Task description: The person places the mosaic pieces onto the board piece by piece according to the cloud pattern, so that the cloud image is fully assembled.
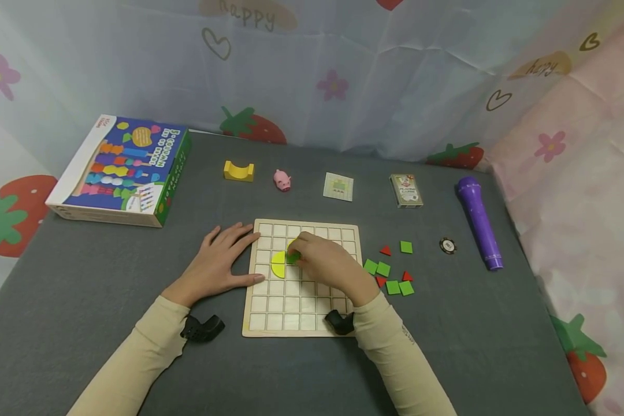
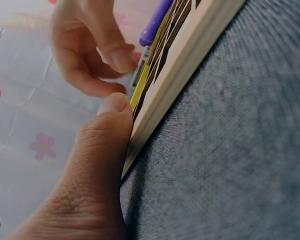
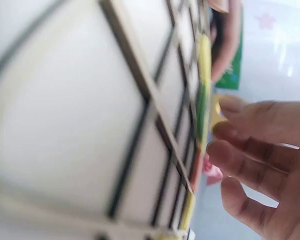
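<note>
A wooden grid board (image 1: pixel 270 320) lies on the grey cloth. My left hand (image 1: pixel 221 260) rests at its left edge with fingers spread, and the thumb (image 2: pixel 110 125) touches the rim in the left wrist view. Over the upper middle of the board is my right hand (image 1: pixel 325 260), fingers loosely bent and holding nothing. Close by its fingertips a green square (image 3: pixel 201 112) sits on the grid, between yellow rounded pieces (image 1: pixel 278 264) and a red piece (image 3: pixel 196 170). In the head view, the right hand hides part of these pieces.
Loose green squares (image 1: pixel 392 287) and red triangles (image 1: pixel 385 250) lie right of the board. Farther out are a chip (image 1: pixel 448 246) and a purple microphone (image 1: pixel 480 222). Behind stand a game box (image 1: pixel 125 167), yellow block (image 1: pixel 238 171), toy pig (image 1: pixel 282 179), square card (image 1: pixel 338 186) and card pack (image 1: pixel 407 191).
</note>
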Action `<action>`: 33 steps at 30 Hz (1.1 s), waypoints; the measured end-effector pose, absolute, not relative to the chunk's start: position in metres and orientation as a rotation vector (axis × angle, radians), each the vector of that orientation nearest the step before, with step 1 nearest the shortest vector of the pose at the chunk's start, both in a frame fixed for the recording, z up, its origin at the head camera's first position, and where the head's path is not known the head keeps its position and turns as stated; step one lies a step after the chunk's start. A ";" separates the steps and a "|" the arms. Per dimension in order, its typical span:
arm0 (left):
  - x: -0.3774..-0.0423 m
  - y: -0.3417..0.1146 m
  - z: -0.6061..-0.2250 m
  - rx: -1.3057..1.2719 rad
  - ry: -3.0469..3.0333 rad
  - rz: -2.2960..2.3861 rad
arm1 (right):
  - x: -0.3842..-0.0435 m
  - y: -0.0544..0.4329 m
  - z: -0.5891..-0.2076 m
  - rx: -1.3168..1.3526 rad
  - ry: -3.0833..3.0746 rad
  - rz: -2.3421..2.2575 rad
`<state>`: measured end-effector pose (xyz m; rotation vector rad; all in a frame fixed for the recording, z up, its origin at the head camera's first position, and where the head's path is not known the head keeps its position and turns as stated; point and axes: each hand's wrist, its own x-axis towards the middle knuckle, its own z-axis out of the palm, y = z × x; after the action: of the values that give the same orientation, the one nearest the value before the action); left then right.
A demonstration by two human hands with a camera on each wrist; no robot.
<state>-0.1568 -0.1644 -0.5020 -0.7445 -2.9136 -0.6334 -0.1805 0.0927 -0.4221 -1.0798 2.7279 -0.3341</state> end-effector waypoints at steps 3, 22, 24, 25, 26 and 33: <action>-0.157 -0.164 -0.502 -0.742 -2.915 -0.630 | -0.184 0.106 -0.416 -1.037 2.721 -0.491; -0.157 -0.164 -0.503 -0.735 -2.911 -0.643 | -0.211 0.261 -0.401 -0.484 2.831 -0.561; -0.157 -0.164 -0.503 -0.732 -2.913 -0.644 | -0.212 0.271 -0.404 -0.499 2.841 -0.553; -0.157 -0.164 -0.503 -0.730 -2.915 -0.644 | -0.213 0.275 -0.406 -0.505 2.844 -0.537; -0.157 -0.164 -0.502 -0.727 -2.916 -0.646 | -0.213 0.278 -0.408 -0.507 2.842 -0.523; -0.157 -0.164 -0.503 -0.727 -2.906 -0.645 | -0.212 0.290 -0.422 -0.507 2.822 -0.510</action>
<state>-0.1571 -0.1643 -0.5033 -0.7271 -2.9058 -0.6449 -0.2120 0.2897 -0.4220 -0.5072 2.8219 -0.5101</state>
